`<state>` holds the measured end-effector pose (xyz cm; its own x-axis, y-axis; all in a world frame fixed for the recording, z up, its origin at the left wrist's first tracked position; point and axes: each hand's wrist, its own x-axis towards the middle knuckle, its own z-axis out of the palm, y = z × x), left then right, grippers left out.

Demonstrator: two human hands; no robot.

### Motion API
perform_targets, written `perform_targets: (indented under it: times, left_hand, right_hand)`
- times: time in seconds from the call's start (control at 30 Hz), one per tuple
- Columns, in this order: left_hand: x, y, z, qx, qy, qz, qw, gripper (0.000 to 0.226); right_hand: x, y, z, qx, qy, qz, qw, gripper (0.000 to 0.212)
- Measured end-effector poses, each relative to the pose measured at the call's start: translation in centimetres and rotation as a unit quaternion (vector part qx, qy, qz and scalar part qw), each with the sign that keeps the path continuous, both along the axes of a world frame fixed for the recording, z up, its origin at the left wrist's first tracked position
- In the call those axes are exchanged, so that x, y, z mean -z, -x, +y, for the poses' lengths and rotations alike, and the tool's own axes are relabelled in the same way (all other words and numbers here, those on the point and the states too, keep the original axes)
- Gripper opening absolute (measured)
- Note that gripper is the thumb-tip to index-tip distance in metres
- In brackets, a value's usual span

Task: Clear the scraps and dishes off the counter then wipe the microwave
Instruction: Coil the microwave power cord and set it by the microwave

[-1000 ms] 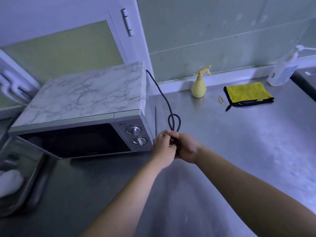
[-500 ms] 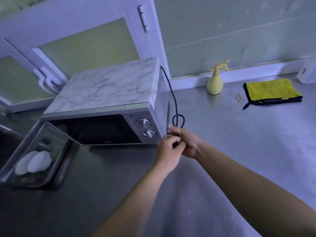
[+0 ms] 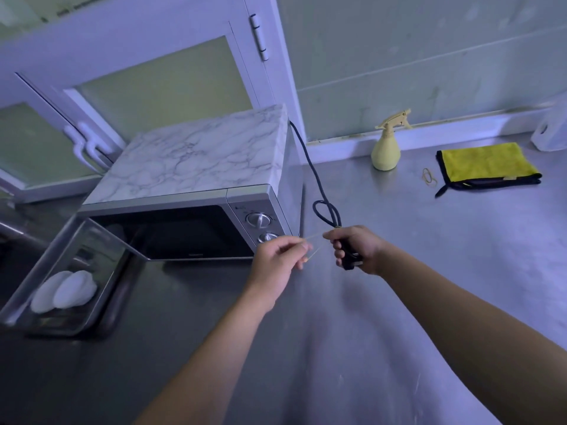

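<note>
A microwave (image 3: 190, 185) with a marble-patterned top stands on the steel counter (image 3: 429, 271), its door shut. Its black power cord (image 3: 310, 161) runs down from the back right corner and is folded into a loop. My right hand (image 3: 356, 248) grips the folded cord and plug just right of the microwave's knobs. My left hand (image 3: 283, 256) pinches a thin rubber band (image 3: 316, 246) stretched toward the cord bundle. A yellow cloth (image 3: 487, 162) lies folded at the back right, a yellow spray bottle (image 3: 386, 148) to its left.
A metal tray (image 3: 18, 305) holding white rounded pieces sits at the left, in front of the microwave. Another rubber band (image 3: 429, 177) lies beside the cloth. A white container (image 3: 550, 134) stands at the far right by the wall. White-framed windows rise behind the microwave.
My hands were pressed together at the cord; now my left hand has drawn away to the left, stretching the rubber band. The view has shifted left, showing more of the tray.
</note>
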<state>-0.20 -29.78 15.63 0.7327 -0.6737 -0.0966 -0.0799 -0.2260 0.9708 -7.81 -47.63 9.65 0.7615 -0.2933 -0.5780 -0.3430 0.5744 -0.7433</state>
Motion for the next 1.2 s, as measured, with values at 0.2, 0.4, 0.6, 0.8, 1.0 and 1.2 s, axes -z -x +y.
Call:
perform_targets:
  times: [0.2,0.4,0.6,0.8,1.0,1.2]
  left_hand:
    - [-0.5,-1.4,-1.8,-0.024,-0.062,-0.052,0.996,0.041]
    - [-0.3,-3.7,-4.5,0.094,-0.365,-0.107,0.920,0.027]
    - [0.9,-1.9,-6.5,0.092,-0.171,0.357,0.914,0.026]
    - [4.3,2.8,-7.8,-0.035,-0.085,0.419,0.903,0.016]
    - [5.6,3.6,-7.0,-0.068,-0.097,0.415,0.902,0.017]
    - [5.5,3.3,-6.0,-0.096,-0.103,0.383,0.913,0.013]
  right_hand:
    - [-0.2,0.9,-1.3,-0.021,-0.009,-0.091,0.996,0.006]
    - [-0.3,1.5,-1.4,-0.065,0.026,-0.105,0.992,0.022]
    - [-0.4,2.7,-0.4,-0.009,0.183,-0.113,0.977,0.031]
    - [1.5,2.8,3.3,0.112,0.460,0.002,0.881,0.012]
    - [2.1,4.2,4.7,0.137,0.402,0.014,0.905,0.014]
    - [1.7,5.4,4.6,0.133,0.138,-0.085,0.978,0.020]
